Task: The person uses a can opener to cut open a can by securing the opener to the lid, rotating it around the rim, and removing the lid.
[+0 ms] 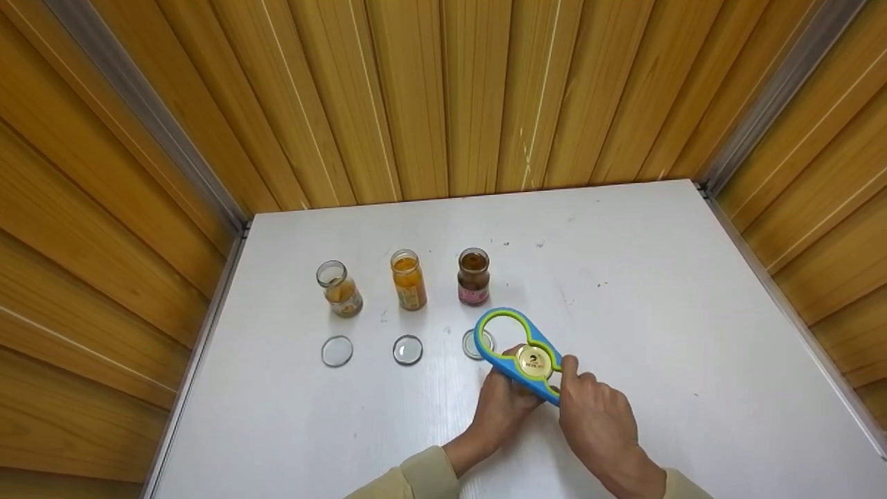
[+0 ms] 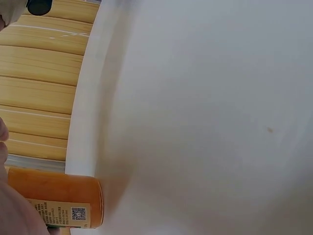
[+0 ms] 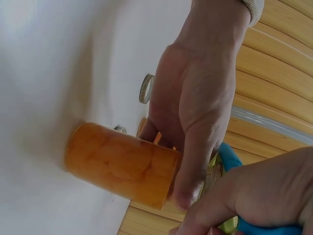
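Note:
My left hand grips a glass jar of orange fruit pieces around its upper part, just below the gold lid. A blue jar opener with a green inner lining lies over the lid, one of its round openings encircling it. My right hand holds the opener's near right end, fingers curled around it and thumb along the top. In the left wrist view the jar shows a paper label with a square code. Its base is close to the white table.
Three lidless jars stand in a row behind: a pale one, an orange one and a dark brown one. Before them lie three loose lids, the right one partly covered by the opener. Wood-look panels enclose the white table.

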Motion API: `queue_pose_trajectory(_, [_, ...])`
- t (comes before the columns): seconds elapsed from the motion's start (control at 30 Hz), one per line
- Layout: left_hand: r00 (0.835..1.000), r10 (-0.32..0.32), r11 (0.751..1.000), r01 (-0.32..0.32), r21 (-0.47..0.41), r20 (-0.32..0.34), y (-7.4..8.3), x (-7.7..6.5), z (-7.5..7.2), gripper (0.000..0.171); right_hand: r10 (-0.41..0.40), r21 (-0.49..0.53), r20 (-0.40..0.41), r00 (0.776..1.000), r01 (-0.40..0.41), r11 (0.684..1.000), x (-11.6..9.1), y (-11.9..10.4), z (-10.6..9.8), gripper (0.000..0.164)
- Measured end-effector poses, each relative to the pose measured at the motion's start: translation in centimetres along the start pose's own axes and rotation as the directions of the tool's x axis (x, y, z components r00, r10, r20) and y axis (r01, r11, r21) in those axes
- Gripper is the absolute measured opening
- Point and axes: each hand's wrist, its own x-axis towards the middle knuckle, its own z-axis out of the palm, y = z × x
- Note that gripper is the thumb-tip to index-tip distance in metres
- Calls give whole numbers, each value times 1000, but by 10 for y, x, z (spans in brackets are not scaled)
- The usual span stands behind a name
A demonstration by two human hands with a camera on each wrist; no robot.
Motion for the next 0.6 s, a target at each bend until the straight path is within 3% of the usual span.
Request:
queue_pose_trajectory(0.27, [998,13,999,-10,-49,61,0,3,-5,59,13,16,3,1000,-13,1000,-6,1,-2,49])
queue_pose_trajectory(0.6, [998,-15,1000,17,-26,66,1,2,-4,60,15,24,22,1000,-15,1000,-11,3,-4,49])
